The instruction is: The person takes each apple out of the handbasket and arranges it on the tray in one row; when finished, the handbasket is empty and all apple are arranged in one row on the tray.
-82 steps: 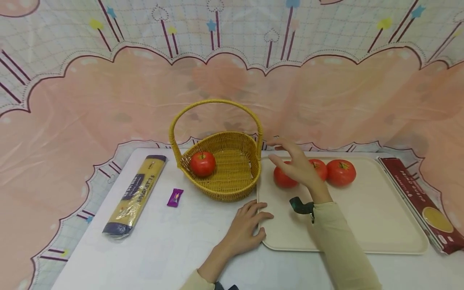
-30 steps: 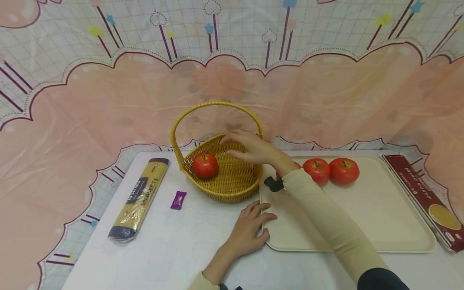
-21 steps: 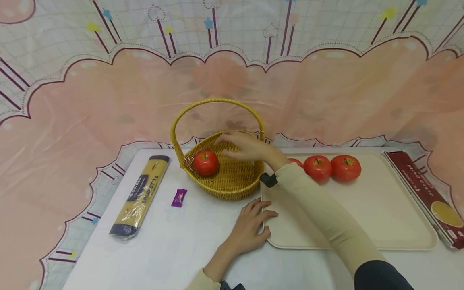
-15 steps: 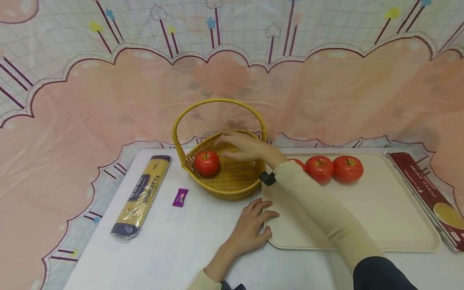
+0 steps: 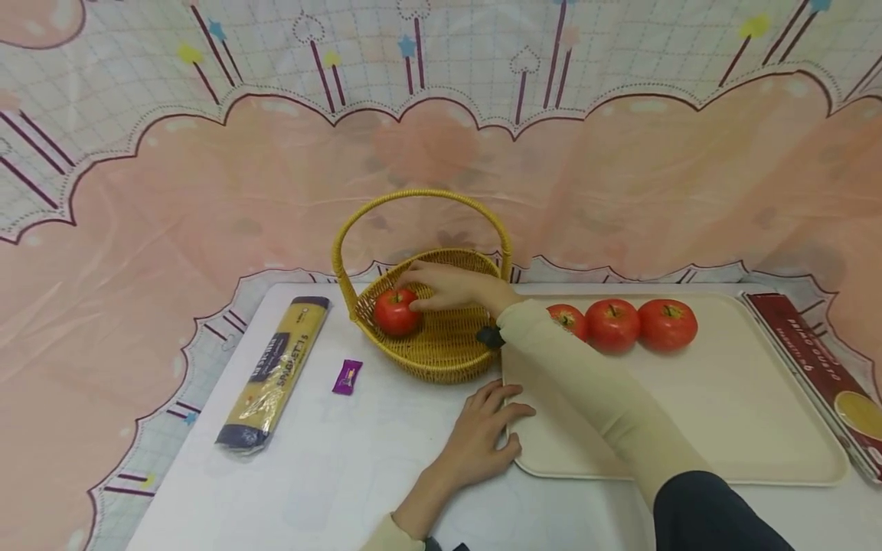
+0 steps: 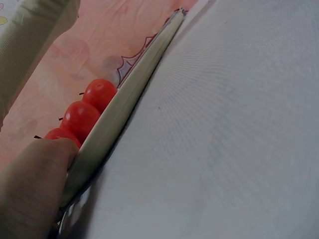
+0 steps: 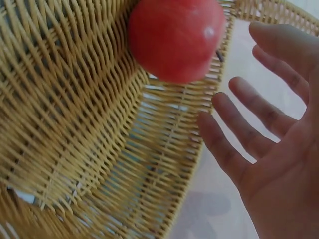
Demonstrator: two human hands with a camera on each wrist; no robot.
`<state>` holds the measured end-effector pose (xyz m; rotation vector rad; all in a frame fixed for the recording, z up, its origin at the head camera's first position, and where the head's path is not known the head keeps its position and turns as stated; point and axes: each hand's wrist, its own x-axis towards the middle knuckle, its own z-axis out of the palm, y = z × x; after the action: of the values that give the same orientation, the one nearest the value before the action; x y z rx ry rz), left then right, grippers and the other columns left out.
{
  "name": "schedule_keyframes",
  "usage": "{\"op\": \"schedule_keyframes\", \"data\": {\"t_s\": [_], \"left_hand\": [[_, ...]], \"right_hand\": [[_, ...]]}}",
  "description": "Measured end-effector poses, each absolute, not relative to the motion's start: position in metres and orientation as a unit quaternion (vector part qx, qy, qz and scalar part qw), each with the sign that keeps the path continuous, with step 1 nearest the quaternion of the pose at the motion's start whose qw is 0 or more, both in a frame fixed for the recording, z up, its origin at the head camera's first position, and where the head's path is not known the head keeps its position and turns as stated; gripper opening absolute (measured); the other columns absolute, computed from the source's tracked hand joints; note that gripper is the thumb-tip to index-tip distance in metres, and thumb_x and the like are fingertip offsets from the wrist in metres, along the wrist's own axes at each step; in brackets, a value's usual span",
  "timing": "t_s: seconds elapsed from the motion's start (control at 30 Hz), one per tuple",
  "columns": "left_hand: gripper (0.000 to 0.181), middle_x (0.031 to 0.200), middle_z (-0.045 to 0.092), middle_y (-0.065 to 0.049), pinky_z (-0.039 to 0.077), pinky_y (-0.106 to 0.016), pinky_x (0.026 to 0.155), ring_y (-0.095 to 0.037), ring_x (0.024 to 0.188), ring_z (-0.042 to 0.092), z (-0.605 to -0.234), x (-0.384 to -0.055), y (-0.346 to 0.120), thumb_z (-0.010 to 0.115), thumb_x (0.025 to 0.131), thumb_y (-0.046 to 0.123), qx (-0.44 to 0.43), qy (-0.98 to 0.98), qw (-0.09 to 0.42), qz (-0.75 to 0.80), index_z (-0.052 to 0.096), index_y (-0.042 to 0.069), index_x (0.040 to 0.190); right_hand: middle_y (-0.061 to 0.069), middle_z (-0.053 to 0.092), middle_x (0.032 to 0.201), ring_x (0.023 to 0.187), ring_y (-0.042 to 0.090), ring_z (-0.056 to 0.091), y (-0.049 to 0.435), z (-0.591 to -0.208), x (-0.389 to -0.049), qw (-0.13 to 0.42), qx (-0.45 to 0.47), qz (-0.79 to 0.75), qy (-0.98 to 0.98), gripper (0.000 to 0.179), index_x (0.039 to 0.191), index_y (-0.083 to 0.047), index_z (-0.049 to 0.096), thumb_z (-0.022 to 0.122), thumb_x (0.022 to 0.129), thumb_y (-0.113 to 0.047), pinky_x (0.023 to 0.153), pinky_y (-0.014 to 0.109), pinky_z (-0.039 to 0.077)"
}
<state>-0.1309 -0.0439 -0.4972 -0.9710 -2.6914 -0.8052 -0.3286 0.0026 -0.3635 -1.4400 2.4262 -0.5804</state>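
A red apple [image 5: 396, 312] sits in the left part of the yellow wicker basket [image 5: 448, 373]. My right hand [image 5: 444, 286] reaches over the basket from the right, its fingertips close around the top of that apple. In the right wrist view the fingers of the right hand [image 7: 279, 124] are spread, with a gap between them and the apple [image 7: 177, 37]. My left hand [image 5: 478, 440] rests on the left edge of the beige tray [image 5: 689, 436], fingers spread over the rim. Three more apples [image 5: 612, 326] stand in a row at the tray's back left.
A yellow spaghetti pack [image 5: 276, 375] lies at the left of the white table [image 5: 310, 490]. Beside it is a small purple wrapped sweet [image 5: 347, 377]. A dark red spaghetti pack [image 5: 820, 375] lies along the tray's right side. A patterned cloth [image 5: 441, 168] hangs behind.
My right hand has moved left from above the tray to over the basket, then down to the apple there. The left hand stays at the tray's edge.
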Motion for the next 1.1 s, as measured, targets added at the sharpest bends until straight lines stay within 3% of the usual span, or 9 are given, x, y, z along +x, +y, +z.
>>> {"op": "schedule_keyframes", "data": {"t_s": [0.4, 0.7, 1.1], "left_hand": [[0.038, 0.139, 0.047, 0.002, 0.037, -0.046, 0.101, -0.027, 0.134, 0.037, -0.496, -0.130, -0.042, 0.053, 0.082, 0.021, -0.323, -0.902, 0.083, -0.274, 0.059, 0.029, 0.119], [0.039, 0.139, 0.046, 0.003, 0.036, -0.045, 0.103, -0.026, 0.134, 0.037, -0.494, -0.128, -0.042, 0.054, 0.081, 0.021, -0.324, -0.902, 0.079, -0.275, 0.058, 0.029, 0.119], [0.039, 0.139, 0.046, 0.005, 0.037, -0.042, 0.101, -0.024, 0.133, 0.037, -0.495, -0.129, -0.042, 0.053, 0.081, 0.023, -0.328, -0.903, 0.100, -0.258, 0.058, 0.031, 0.119]], "right_hand": [[0.005, 0.044, 0.130, 0.121, 0.019, 0.045, -0.016, -0.376, -0.334, 0.195, -0.471, -0.182, 0.841, 0.054, 0.138, -0.025, 0.044, 0.062, 0.089, -0.035, 0.107, 0.039, 0.036], [0.008, 0.028, 0.149, 0.135, 0.025, 0.034, -0.030, -0.386, -0.337, 0.263, -0.423, -0.182, 0.848, 0.072, 0.144, -0.031, 0.030, 0.067, 0.083, -0.042, 0.111, 0.044, 0.031], [0.005, 0.034, 0.146, 0.132, 0.021, 0.037, -0.036, -0.395, -0.341, 0.265, -0.411, -0.203, 0.848, 0.076, 0.142, -0.026, 0.029, 0.071, 0.080, -0.041, 0.108, 0.039, 0.036]]}}
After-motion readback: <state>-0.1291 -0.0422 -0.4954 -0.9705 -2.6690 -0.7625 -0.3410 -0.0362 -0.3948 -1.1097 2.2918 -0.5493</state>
